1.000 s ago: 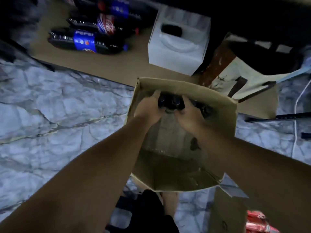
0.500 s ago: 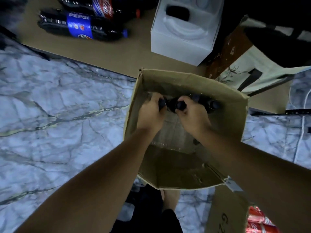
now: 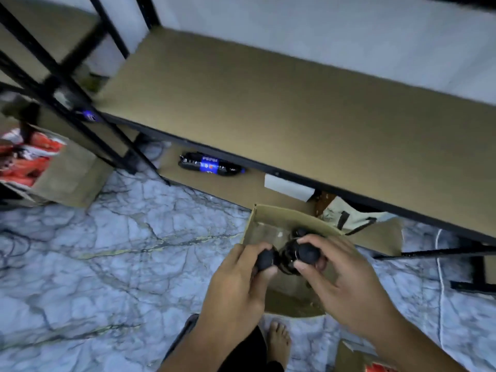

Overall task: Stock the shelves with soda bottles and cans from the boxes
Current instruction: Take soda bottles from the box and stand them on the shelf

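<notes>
Down over the open cardboard box [image 3: 271, 214], in the head view, both hands are holding dark soda bottles by their tops. The left hand [image 3: 236, 285] is curling its fingers and thumb around the black cap of the first bottle [image 3: 264, 260]. The right hand [image 3: 349, 283] is pinching the cap of the second bottle [image 3: 306, 253], thumb below and fingers arching over it. The two bottles are touching side by side just above the box's opening, their bodies mostly hidden beneath the hands. A third bottle top [image 3: 300, 232] is showing inside the box, against its far wall.

The box is sitting on the marble floor [image 3: 107, 251], right in front of the black-framed shelf unit. The wide middle shelf [image 3: 295, 116] is stretching across the upper part of the view. On the bottom shelf, a Pepsi bottle [image 3: 212, 165] is lying on its side, with a white box [image 3: 288, 187] near it to the right. At the far left, a carton of red cans [image 3: 26, 159] is standing on the floor. A bare foot [image 3: 279, 342] is showing below the box.
</notes>
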`<state>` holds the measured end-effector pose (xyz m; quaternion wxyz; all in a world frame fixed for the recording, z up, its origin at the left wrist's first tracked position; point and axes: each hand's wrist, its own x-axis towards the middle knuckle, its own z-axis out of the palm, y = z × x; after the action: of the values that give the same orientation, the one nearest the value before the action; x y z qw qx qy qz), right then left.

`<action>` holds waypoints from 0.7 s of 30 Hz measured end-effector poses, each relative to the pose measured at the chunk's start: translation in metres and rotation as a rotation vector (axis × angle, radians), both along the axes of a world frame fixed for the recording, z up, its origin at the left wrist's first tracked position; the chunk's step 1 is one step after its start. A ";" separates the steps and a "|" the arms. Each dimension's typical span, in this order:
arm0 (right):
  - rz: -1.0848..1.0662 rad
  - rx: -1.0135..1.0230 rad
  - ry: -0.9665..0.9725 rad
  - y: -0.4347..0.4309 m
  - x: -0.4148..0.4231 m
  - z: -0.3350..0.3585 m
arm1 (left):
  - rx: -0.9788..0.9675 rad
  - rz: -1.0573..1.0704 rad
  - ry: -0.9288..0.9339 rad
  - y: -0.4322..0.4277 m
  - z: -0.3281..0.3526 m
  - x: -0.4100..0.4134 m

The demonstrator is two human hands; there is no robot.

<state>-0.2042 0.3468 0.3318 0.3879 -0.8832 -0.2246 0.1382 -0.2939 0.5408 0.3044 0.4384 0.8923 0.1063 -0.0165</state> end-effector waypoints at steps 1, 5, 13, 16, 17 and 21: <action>0.018 0.020 -0.040 0.002 -0.004 0.034 | 0.014 -0.006 -0.026 0.002 0.034 -0.006; 0.039 0.115 -0.176 0.011 -0.015 0.158 | 0.124 0.006 -0.214 0.011 0.162 -0.021; 0.117 0.238 -0.378 0.045 -0.026 0.331 | 0.274 0.045 -0.458 0.051 0.342 -0.032; 0.146 0.295 -0.387 0.066 -0.021 0.370 | 0.281 0.058 -0.507 0.071 0.381 -0.028; 0.153 0.307 -0.393 0.075 -0.017 0.381 | 0.283 0.063 -0.522 0.080 0.394 -0.025; 0.157 0.335 -0.432 0.124 0.009 0.413 | 0.257 0.118 -0.560 0.123 0.432 -0.001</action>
<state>-0.1952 0.4707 0.7452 0.4597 -0.7956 -0.3895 -0.0627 -0.2945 0.6642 0.7362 0.3342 0.9026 0.0342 0.2692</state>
